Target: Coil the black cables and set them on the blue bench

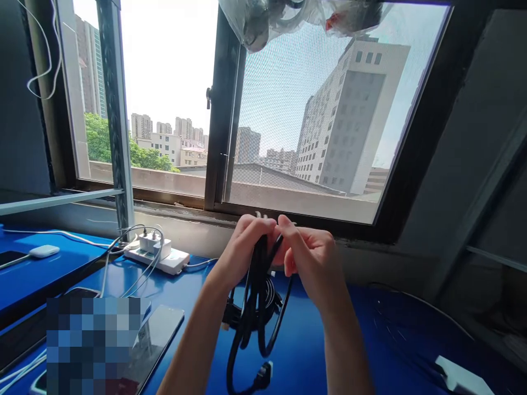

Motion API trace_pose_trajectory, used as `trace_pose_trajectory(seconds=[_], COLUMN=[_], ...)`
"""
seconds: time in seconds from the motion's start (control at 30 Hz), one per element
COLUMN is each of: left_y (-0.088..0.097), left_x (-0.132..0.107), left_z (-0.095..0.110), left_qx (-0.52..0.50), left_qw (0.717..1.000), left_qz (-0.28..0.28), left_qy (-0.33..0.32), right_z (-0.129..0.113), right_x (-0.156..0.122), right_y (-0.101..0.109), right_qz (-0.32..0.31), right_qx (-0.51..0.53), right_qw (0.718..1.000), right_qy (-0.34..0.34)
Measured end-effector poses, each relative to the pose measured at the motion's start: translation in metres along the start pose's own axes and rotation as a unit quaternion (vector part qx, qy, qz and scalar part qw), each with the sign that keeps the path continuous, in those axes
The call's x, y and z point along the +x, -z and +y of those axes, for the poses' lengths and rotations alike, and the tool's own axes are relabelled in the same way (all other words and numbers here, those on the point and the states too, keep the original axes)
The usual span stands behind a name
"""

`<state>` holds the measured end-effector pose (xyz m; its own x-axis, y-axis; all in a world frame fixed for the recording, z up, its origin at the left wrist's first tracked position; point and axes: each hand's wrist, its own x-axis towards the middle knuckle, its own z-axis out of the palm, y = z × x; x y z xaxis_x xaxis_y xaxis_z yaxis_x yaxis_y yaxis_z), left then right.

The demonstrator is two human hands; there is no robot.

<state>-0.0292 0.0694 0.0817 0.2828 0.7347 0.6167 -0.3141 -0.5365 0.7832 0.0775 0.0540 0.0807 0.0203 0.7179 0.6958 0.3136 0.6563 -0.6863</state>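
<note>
A looped black cable [260, 296] hangs from both my hands above the blue table, its loops folded into a bundle. My left hand [246, 237] is closed around the top of the bundle. Close beside it, my right hand [315, 255] is closed in a pinch at the same cable's upper part; its fingertips are partly hidden. A thin whitish strip [258, 214] pokes up above the left fingers. Low on the cable dangles a black plug [263, 376]. Behind the bundle, another coil of dark cable [272, 299] with connectors is partly covered.
On the blue table [354, 351], a white power strip [175, 262] with chargers stands at the left. Nearer lies a dark tablet [158, 334], next to a pixelated patch. A white box-like adapter [463, 376] sits at the lower right. Plastic bags [263, 24] hang before the window.
</note>
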Motion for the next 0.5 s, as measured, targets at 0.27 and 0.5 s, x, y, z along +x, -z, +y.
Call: trace_pose_trajectory(seconds=[0.27,0.5], left_y=[-0.007,0.010], left_x=[-0.013,-0.004], left_z=[0.010,0.010], left_qx=[0.115,0.108], left_qw=[0.990,0.993], left_qz=[-0.078,0.015], left_qy=[-0.006,-0.051], right_z=[-0.011,-0.009], right_x=[-0.009,0.003], right_y=[0.030,0.054], right_qz=[0.024,0.190], right_qx=[-0.042,0.137], right_qw=[0.998,0.972], right_qy=[0.045,-0.017])
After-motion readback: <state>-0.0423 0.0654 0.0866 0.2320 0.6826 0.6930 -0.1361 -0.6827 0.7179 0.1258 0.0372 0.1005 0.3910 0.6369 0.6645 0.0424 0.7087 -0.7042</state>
